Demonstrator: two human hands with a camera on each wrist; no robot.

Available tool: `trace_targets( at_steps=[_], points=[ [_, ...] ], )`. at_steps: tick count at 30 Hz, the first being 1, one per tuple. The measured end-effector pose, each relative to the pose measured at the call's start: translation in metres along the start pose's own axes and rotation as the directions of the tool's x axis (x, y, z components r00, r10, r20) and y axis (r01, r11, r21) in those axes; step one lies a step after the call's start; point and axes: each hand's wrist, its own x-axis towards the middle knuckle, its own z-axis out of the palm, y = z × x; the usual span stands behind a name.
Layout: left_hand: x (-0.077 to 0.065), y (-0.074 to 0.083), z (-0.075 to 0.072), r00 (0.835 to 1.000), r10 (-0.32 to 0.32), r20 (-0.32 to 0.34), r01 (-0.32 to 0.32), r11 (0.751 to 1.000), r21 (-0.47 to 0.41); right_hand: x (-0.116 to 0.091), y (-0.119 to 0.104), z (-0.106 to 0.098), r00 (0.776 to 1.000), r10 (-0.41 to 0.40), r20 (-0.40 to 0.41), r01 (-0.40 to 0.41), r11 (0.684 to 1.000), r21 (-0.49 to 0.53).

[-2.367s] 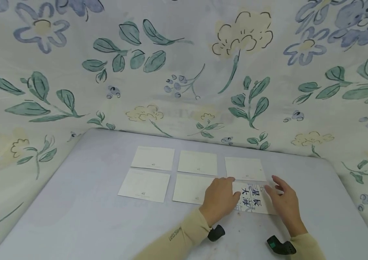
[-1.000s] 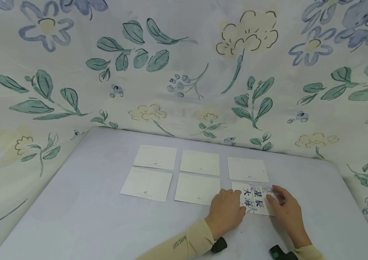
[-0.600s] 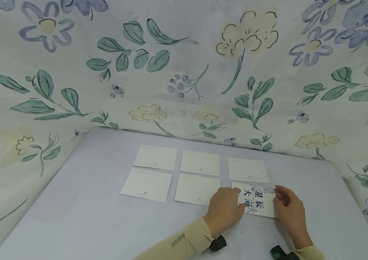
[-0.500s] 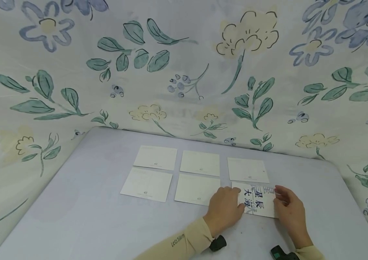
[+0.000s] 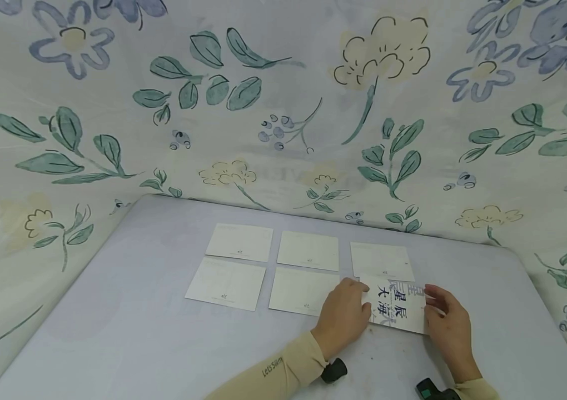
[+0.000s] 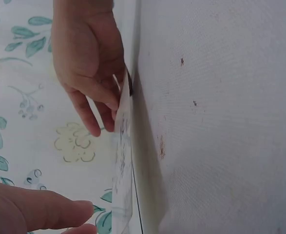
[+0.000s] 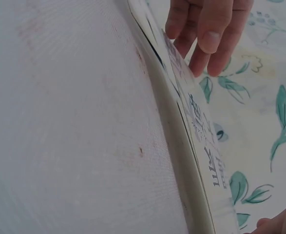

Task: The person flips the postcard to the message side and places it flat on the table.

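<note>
A white card [image 5: 396,305] with large dark blue characters and paler grey-blue print lies between my hands. My left hand [image 5: 341,316] grips its left side, fingers at the far corner and thumb at the near part of the edge. At the right end, my right hand [image 5: 451,330] pinches the card with the thumb on the near face and fingers beyond it, as the left wrist view shows. In the right wrist view the card [image 7: 206,141] appears almost edge-on, close over the table, with my left hand [image 7: 211,24] at its far end.
Several cream cards [image 5: 225,283] with small marks lie in two rows on the white table [image 5: 138,322]. One cream card [image 5: 381,261] is partly overlapped by the printed card. A floral cloth [image 5: 283,111] stands behind. Black devices [image 5: 334,371] sit at both wrists.
The printed card's left side has shifted slightly away from me, overlapping the cream card behind. My left hand has moved up with it, while the right hand keeps nearly the same place.
</note>
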Motion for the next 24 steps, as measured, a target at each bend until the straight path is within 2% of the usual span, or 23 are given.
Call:
trace_targets(
  at_steps=[8, 12, 24],
  points=[
    [0.0032, -0.0025, -0.0038, 0.999, -0.032, 0.005, 0.032, 0.999, -0.037, 0.0008, -0.0005, 0.0014, 1.000, 0.020, -0.007, -0.020, 1.000, 0.023],
    [0.0045, -0.0041, -0.0065, 1.000, -0.025, -0.016, 0.024, 0.999, -0.047, 0.0010, -0.0006, 0.0034, 0.999, 0.030, -0.010, -0.030, 0.999, 0.044],
    [0.0082, -0.0078, -0.0093, 0.999, -0.008, -0.035, 0.006, 0.999, -0.047, 0.0028, 0.0022, 0.0088, 0.998, 0.043, -0.044, -0.042, 0.999, 0.022]
  ],
)
